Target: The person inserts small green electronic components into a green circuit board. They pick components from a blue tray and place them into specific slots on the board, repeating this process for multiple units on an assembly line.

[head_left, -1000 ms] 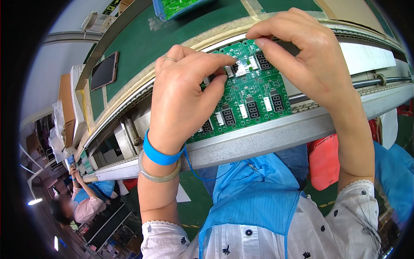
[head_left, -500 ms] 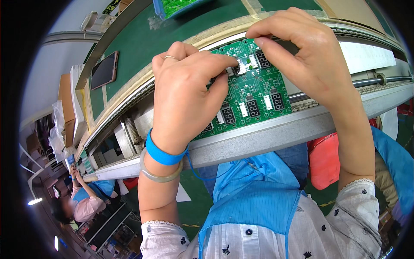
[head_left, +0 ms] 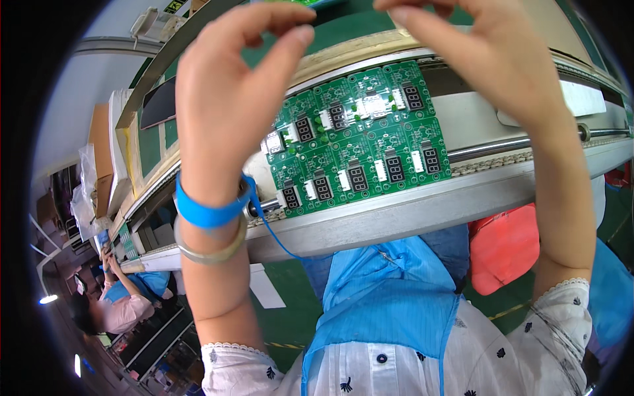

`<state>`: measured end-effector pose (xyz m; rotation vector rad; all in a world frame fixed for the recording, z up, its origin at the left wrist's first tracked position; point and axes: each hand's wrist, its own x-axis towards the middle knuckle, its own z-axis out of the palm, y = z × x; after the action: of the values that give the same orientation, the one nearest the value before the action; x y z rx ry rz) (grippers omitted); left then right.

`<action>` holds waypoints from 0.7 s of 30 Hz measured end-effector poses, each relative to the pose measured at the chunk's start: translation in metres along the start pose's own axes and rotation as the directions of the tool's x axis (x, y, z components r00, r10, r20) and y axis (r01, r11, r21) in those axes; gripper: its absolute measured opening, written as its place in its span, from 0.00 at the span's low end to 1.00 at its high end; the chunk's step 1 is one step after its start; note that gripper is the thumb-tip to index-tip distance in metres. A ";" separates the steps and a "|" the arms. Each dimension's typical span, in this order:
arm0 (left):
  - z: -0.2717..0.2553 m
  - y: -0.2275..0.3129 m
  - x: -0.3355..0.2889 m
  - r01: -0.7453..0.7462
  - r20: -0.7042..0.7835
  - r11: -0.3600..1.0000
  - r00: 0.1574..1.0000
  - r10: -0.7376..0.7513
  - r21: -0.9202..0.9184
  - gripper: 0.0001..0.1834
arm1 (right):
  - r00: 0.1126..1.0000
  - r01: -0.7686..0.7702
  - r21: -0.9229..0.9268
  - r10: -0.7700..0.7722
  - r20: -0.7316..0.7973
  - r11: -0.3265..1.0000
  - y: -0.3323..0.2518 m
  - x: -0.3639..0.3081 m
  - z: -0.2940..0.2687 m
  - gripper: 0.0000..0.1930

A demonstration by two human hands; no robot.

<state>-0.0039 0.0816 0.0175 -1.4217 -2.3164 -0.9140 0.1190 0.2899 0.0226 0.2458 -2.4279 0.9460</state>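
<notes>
A panel of green circuit boards [head_left: 372, 146] lies across the rail, with black digit displays [head_left: 356, 177] and white connectors [head_left: 417, 162] in two rows. Small green parts [head_left: 323, 139] sit along its far row. My left hand [head_left: 228, 82] is raised over the far left of the panel, thumb and forefinger apart, nothing visible between them. Up at the top edge of the view is my right hand [head_left: 492, 63], thumb and forefinger slightly apart with no part visible in them; its upper side is cut off. A blue bin [head_left: 330, 4] is partly visible between the hands.
A metal conveyor rail [head_left: 396, 212] runs along the near side, with a steel rod [head_left: 492, 150] to the panel's right. A dark phone [head_left: 158, 104] lies at the far left. Another person [head_left: 125, 310] sits at the lower left. A blue cord trails from my left wristband [head_left: 210, 210].
Both hands have lifted off the panel and moved away toward the far side, the left one also leftward. More of the panel now shows, shifted slightly right.
</notes>
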 end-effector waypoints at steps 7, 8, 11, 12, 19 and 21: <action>0.010 -0.036 0.076 0.078 0.100 0.975 0.990 -0.101 0.208 0.11 | 0.991 0.037 -0.488 0.032 0.133 0.872 0.031 0.102 0.028 0.10; 0.012 -0.042 0.077 0.041 0.120 0.957 0.990 -0.078 0.286 0.10 | 0.985 0.055 -0.566 0.047 0.165 0.823 0.029 0.105 0.034 0.10; 0.019 -0.034 0.074 0.063 0.248 0.904 0.952 -0.182 0.423 0.09 | 0.964 0.080 -0.724 0.132 0.231 0.685 0.030 0.108 0.052 0.09; 0.021 -0.038 0.079 0.104 0.270 0.916 0.937 -0.221 0.387 0.08 | 0.954 0.063 -0.743 0.177 0.240 0.666 0.034 0.114 0.057 0.09; 0.030 -0.052 0.073 0.020 0.095 0.948 0.994 -0.053 0.317 0.06 | 0.988 -0.042 -0.584 0.122 0.099 0.811 0.053 0.115 0.066 0.08; 0.032 -0.059 0.073 -0.011 0.024 0.955 1.000 0.004 0.297 0.07 | 0.990 -0.056 -0.517 0.115 0.082 0.854 0.057 0.114 0.066 0.08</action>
<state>-0.0870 0.1344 0.0093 -1.3181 -2.3421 -0.5189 -0.0238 0.2891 0.0087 -0.0071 -2.7061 0.2875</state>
